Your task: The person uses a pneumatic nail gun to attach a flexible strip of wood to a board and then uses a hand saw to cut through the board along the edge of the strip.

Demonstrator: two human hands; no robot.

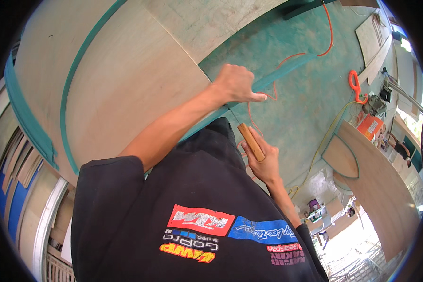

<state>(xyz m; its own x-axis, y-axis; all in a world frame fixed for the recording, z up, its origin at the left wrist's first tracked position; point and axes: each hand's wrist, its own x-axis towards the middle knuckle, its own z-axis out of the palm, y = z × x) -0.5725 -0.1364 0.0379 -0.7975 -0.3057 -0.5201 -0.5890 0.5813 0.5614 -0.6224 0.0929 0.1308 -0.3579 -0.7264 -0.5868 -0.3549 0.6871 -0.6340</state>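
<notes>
My left hand is closed over a long green strip, its thumb sticking out to the right. The strip runs slantwise from the upper right, under that hand, and down along the edge of the panel by my body. In my right hand is a hand tool with a thick wooden handle. Its thin, narrow blade points up and left to the strip just below my left hand. Whether the blade touches the strip, and its exact kind, I cannot make out.
A large pale wooden panel with a curved green strip spreads at the left. An orange cord crosses the green-stained floor. Farther right are a machine, a curved wooden panel and a distant person.
</notes>
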